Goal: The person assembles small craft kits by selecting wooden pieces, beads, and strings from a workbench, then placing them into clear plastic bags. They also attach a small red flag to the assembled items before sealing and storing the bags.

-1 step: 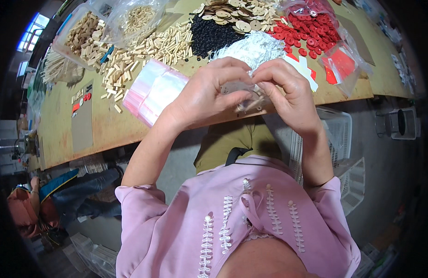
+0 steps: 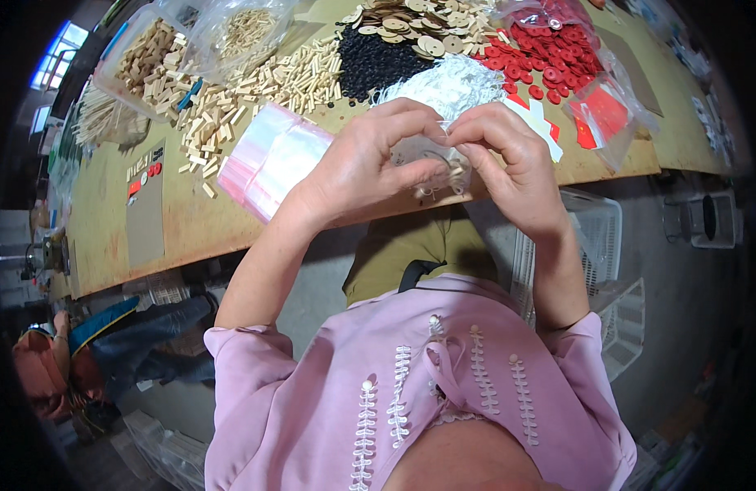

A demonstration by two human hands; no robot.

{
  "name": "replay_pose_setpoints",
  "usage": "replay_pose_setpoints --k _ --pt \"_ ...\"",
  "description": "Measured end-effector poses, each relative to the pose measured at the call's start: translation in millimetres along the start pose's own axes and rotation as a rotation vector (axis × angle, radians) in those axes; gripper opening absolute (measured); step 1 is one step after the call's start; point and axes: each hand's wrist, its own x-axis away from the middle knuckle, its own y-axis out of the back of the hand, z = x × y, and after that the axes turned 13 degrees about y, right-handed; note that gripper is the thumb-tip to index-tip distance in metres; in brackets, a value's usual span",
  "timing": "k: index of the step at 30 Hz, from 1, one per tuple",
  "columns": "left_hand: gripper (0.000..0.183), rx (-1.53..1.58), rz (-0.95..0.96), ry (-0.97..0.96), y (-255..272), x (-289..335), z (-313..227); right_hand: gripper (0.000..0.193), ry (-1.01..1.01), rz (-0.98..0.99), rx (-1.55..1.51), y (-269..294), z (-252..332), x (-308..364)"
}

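At the counter's [image 2: 194, 221] near edge, pinching in left fingers [image 2: 411, 123] and right fingers [image 2: 483, 129] a clear bag [image 2: 407, 153] already loaded with pale pieces [image 2: 457, 175], perhaps not yet sealed.

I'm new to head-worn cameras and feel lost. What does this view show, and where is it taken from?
There is no machine here: someone is working bare-handed. A wide fisheye camera worn on the head, the left of a pair, looks down, so straight edges bend near the rim. The left hand and right hand hold a small clear bag between them, with small pale pieces in it. On the table lie piles of pale wooden pieces, small black pieces, white strands, red discs and round wooden discs. A stack of clear, pink-edged bags lies just left of the left hand.
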Motion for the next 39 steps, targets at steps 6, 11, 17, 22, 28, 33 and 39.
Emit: replay_pose_setpoints --k 6,11,17,22,28,33,39 --pt "0.037 -0.22 0.048 -0.018 -9.7 4.0 0.0 0.008 0.052 0.075 0.106 -8.2 13.2 -4.0" --pt "0.038 -0.153 0.044 -0.077 -20.7 -5.4 7.0 0.007 -0.038 0.093 0.106 -2.5 13.5 -1.3" --pt "0.03 -0.119 0.055 -0.069 -10.0 6.7 4.8 0.007 -0.074 0.142 0.023 -4.8 15.6 0.0" --pt "0.03 0.07 -0.097 -0.045 -23.0 2.9 9.2 0.007 -0.04 0.076 0.124 -4.3 14.0 -1.4" --pt "0.023 0.22 -0.064 -0.001 -21.0 -2.7 13.8 0.007 -0.034 0.078 0.124 3.3 10.0 0.9" --pt "0.023 0.129 -0.169 -0.053 -25.4 -3.8 5.7 0.008 -0.034 0.072 0.137 6.2 12.0 1.5" --pt "0.031 -0.1 -0.096 -0.111 -28.5 -8.0 9.3 0.009 -0.034 0.079 0.105 6.8 11.0 7.9"
